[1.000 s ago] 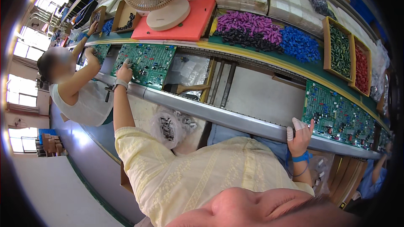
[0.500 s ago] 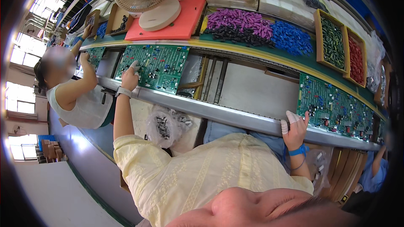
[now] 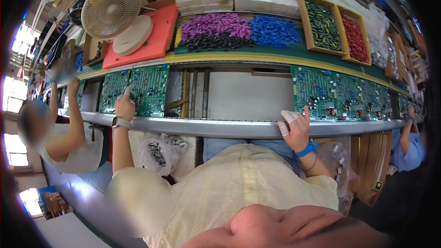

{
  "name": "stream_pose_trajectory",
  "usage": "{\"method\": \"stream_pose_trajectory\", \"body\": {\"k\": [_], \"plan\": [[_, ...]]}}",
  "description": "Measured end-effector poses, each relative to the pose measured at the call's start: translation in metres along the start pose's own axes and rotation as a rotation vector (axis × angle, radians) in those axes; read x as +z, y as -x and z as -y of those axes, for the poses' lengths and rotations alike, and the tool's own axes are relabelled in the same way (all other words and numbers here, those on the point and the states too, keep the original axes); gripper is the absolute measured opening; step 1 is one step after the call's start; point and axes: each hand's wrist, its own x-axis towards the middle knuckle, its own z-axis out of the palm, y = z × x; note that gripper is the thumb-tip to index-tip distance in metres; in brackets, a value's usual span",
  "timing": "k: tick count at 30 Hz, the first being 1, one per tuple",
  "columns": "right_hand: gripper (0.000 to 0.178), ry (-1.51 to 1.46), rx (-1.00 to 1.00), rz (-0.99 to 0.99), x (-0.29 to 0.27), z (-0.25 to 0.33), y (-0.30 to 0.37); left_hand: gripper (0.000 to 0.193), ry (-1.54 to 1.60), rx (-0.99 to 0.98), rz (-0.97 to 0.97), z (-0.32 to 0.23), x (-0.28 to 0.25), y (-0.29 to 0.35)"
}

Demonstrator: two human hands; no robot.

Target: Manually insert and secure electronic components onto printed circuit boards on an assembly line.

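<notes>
My left hand (image 3: 124,106) lies over the left green circuit board (image 3: 154,93), its index finger stretched out among the small components and the other fingers loosely bent. I see nothing held in it. A watch band circles that wrist. My right hand (image 3: 296,126) rests at the metal rail (image 3: 220,127) by the near left corner of the right circuit board (image 3: 314,87). Its fingers are apart, several in white finger covers, and one fingertip meets the board's edge. A blue strap (image 3: 307,149) with a thin cord is round that wrist.
Beyond the line lie piles of purple (image 3: 218,25), black (image 3: 216,42) and blue parts (image 3: 275,32), with boxes of green (image 3: 323,25) and red parts (image 3: 354,36). A fan (image 3: 112,7) stands far left. Co-workers sit at left (image 3: 69,142) and right (image 3: 405,149). A plastic bag of parts (image 3: 158,151) lies below the rail.
The view has turned, so the line looks more level and the scene sits further left. Both hands remain at the same two boards; the left co-worker's arm is differently placed.
</notes>
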Motion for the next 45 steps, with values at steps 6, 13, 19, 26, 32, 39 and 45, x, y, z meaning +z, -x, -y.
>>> {"method": "stream_pose_trajectory", "body": {"k": [6,13,19,26,32,39,45], "plan": [[0.024,-0.031,-0.023,0.143,-0.032,-0.016,-0.043,0.052,0.226,0.032,0.021,-0.021,0.002,0.004],[0.022,0.096,-0.009,0.273,-0.005,-0.082,-0.132,0.052,0.316,0.298,0.036,-0.071,-0.004,0.014],[0.019,0.137,-0.023,0.179,0.058,-0.124,-0.176,0.049,0.388,0.421,0.13,-0.133,-0.016,0.023],[0.014,0.249,-0.026,0.241,0.073,-0.134,-0.187,0.038,0.38,0.673,0.151,-0.214,-0.037,0.008],[0.013,0.095,-0.012,0.198,0.07,-0.136,-0.182,0.022,0.425,0.876,-0.109,-0.331,-0.017,-0.085],[0.015,-0.144,0.11,0.153,0.051,-0.116,-0.165,0.012,0.134,0.898,-0.123,-0.408,0.014,-0.134],[0.015,-0.451,-0.023,0.437,0.043,-0.045,-0.143,0.01,0.123,0.939,-0.217,-0.409,0.024,-0.137]]}}
